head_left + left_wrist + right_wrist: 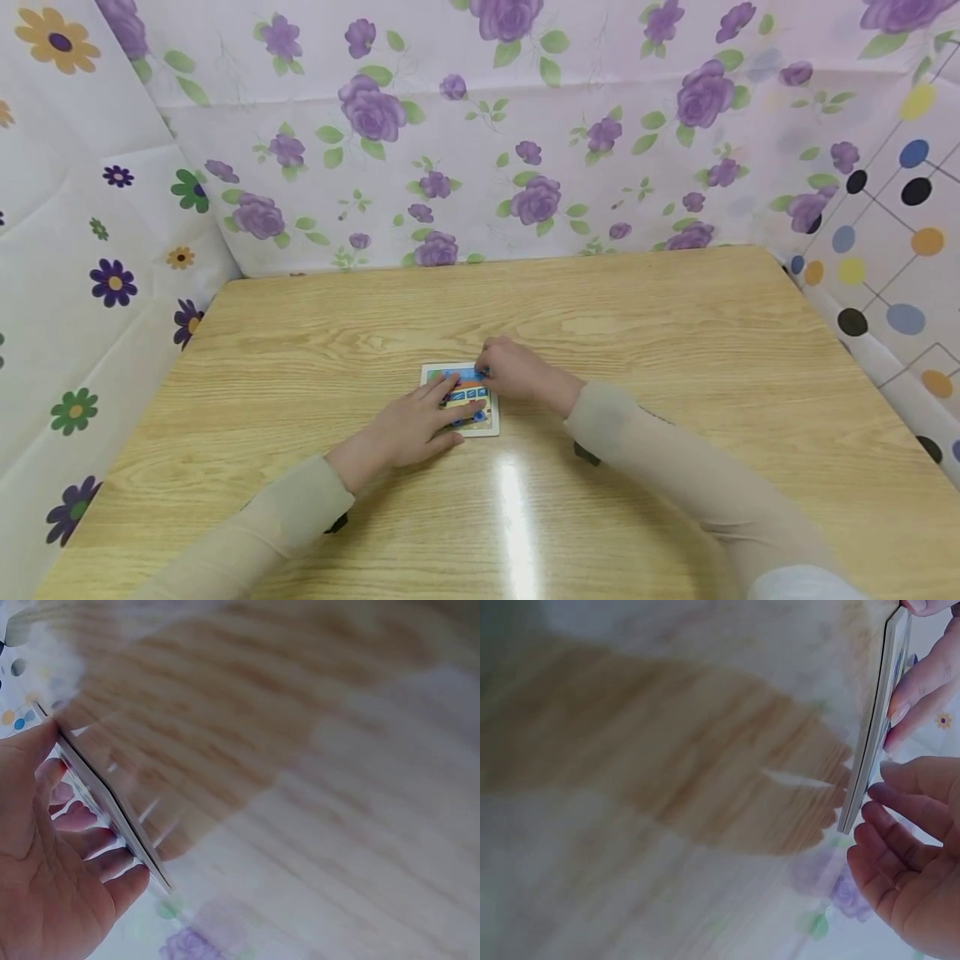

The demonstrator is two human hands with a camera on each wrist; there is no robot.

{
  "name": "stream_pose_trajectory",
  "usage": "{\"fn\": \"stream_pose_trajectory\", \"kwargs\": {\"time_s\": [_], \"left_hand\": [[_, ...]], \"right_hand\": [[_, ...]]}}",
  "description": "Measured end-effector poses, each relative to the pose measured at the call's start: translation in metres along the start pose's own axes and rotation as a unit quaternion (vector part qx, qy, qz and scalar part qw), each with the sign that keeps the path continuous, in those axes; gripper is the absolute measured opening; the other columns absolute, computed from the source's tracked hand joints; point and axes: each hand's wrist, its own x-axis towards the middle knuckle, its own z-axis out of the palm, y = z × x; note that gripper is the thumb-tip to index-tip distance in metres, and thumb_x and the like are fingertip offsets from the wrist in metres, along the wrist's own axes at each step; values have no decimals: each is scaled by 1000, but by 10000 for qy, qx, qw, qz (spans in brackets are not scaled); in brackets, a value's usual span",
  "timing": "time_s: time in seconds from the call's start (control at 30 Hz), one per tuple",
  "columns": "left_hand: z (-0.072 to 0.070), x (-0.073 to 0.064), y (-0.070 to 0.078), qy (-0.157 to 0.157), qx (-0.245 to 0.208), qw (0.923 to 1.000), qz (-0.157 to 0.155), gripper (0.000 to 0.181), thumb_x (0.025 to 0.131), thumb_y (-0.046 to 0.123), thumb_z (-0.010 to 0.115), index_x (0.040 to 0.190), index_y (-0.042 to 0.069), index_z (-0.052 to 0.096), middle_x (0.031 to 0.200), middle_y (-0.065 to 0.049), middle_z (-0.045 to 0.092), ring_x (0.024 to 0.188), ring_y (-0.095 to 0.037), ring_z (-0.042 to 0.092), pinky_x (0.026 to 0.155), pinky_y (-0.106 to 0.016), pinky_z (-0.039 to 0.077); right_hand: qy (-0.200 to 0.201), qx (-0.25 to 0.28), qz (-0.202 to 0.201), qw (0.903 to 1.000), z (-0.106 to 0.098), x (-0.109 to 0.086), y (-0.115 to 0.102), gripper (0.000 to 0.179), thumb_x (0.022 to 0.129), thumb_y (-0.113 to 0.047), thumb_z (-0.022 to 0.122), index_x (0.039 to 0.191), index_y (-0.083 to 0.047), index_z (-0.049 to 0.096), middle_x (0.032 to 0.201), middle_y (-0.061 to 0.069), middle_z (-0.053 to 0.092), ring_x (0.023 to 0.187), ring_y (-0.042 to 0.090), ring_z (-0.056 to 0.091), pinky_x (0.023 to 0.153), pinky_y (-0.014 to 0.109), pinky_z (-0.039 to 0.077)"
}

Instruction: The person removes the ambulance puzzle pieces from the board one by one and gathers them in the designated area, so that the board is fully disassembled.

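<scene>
A small picture puzzle board point(492, 423) with a white border and a yellow bus scene lies flat on the table. My left hand point(416, 421) rests on its left part with fingers spread and fairly straight, hiding some of the picture. In the left wrist view, that hand's fingers point(129, 889) lie along the edge of the board point(112, 796). My right hand point(513, 371) is at the board's upper right corner, fingers bent. In the right wrist view, its thumb and index finger come close together at the board's face; I cannot tell whether they pinch a piece.
The wood-grain table point(315, 333) extends around the board on every side. A purple-flowered cloth point(450, 150) hangs behind it, with a flowered cloth point(67, 333) at left and a dotted cloth point(885, 250) at right. A streak of light reflects in front of the board.
</scene>
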Motion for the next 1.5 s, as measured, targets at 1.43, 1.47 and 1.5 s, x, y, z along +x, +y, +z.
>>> {"fn": "stream_pose_trajectory", "kwargs": {"time_s": [1.43,1.47,1.5], "left_hand": [[-4,2,1,-22,-431,9990,-99,48,97,37,51,144,25,44,151,-28,27,138,-47,27,105,-57,36],[-4,1,1,-34,-449,9989,-113,48,98,37,51,144,25,44,151,-28,26,138,-47,27,105,-57,36],[-4,1,1,-50,-468,9988,-128,48,98,37,51,144,25,44,151,-27,26,138,-47,27,104,-57,37]], "right_hand": [[-719,44,598,9956,-4,13,-5,19,89,6,55,106,-1,61,106,13,55,100,27,50,90,37,47],[-716,56,594,9956,-4,13,-5,20,88,7,55,106,0,61,106,13,56,100,27,50,90,38,47],[-720,60,594,9956,-3,13,-4,22,88,8,55,107,0,61,107,13,56,101,27,51,91,37,47]]}}
